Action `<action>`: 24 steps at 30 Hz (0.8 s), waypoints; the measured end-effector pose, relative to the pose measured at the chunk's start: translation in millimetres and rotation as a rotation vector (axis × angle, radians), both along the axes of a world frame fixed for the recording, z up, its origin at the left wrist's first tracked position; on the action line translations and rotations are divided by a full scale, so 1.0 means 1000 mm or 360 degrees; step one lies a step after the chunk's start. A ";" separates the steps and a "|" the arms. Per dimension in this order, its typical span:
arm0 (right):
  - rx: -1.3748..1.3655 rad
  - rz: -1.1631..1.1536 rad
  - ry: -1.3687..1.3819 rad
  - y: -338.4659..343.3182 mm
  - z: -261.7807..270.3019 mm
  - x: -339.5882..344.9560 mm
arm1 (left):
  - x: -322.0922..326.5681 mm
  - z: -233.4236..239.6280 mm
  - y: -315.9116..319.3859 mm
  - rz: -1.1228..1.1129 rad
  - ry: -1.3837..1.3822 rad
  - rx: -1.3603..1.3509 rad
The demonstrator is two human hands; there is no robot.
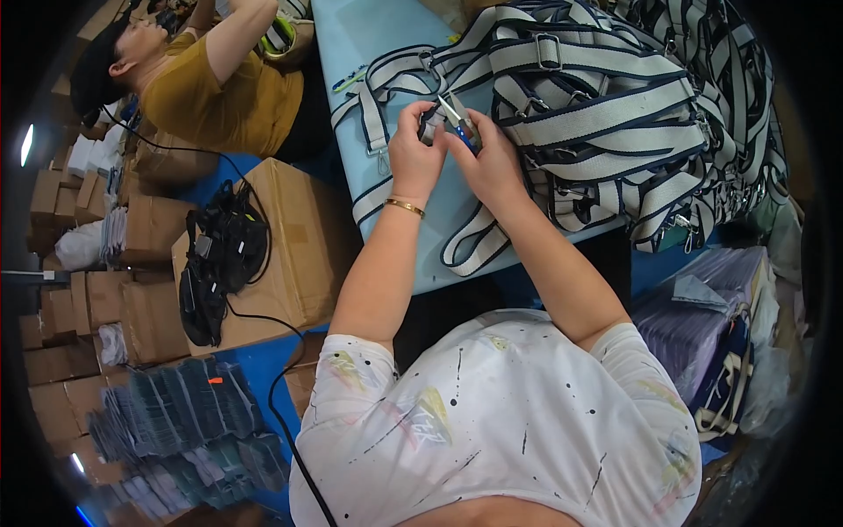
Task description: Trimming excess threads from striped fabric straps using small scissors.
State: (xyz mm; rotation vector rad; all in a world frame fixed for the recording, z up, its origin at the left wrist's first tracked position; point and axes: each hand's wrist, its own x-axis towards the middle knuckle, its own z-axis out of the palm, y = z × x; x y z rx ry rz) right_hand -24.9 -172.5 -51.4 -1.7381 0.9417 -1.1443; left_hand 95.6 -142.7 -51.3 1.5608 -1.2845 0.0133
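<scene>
My left hand [419,151] pinches a folded part of a white webbing strap [408,82] with dark navy edges. The strap loops over the light blue table [428,260], and a metal snap hook [382,162] hangs at one end of it. In my right hand [490,155] is a pair of thread snips [458,118] with blue on the handle, blades pointing up and away beside the left fingertips. Whether the blades touch the strap I cannot tell. A large heap of similar straps [599,115] with metal buckles lies right of my hands.
Another pair of snips [349,79] rests near the table's left edge. At the upper left sits a person in a mustard shirt [224,99]. A cardboard box [303,230] carries a black bag [224,257] with a cable. Plastic-wrapped stacks [698,316] stand lower right.
</scene>
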 end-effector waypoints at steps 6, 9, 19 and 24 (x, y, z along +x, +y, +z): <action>-0.0237 0.0073 0.0441 0.002 0.002 -0.014 | 0.004 -0.003 -0.002 -0.0151 0.0227 0.0043; -0.0400 0.0028 0.0465 0.000 -0.001 -0.016 | 0.007 -0.006 0.000 -0.0249 0.0319 0.0085; -0.0483 -0.0006 0.0600 -0.002 -0.003 -0.017 | 0.005 -0.002 0.004 -0.0408 0.0363 0.0085; -0.0522 -0.0016 0.0656 0.000 -0.004 -0.017 | 0.005 -0.001 0.005 -0.0408 0.0385 0.0125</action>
